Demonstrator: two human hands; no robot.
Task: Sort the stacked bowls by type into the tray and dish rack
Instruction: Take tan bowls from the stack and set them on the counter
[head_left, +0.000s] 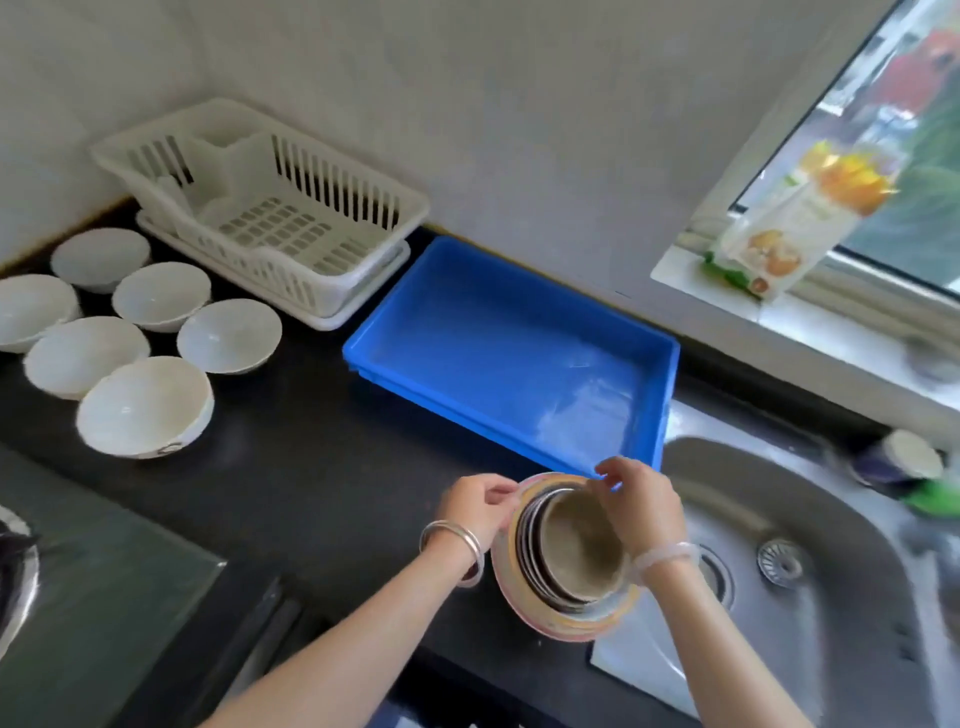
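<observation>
The bench (291, 447) is dark, polished stone. The dish rack (270, 208) is matt white slatted plastic, the tray (511, 332) glossy blue plastic, scuffed pale inside. The loose bowls (145, 405) look like glazed white ceramic. The sink (810, 519) is brushed steel.

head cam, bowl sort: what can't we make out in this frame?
- Nested stack, head view: bowl count and types unclear; only rims show, both hands cover the sides.
- Right hand grip: fingertips blurred at the rim.
- Item at right sink edge: motion blur, unidentifiable.
- Stove: cut off by left edge.
- Dish rack cutlery section: contents washed out, white on white.
</observation>
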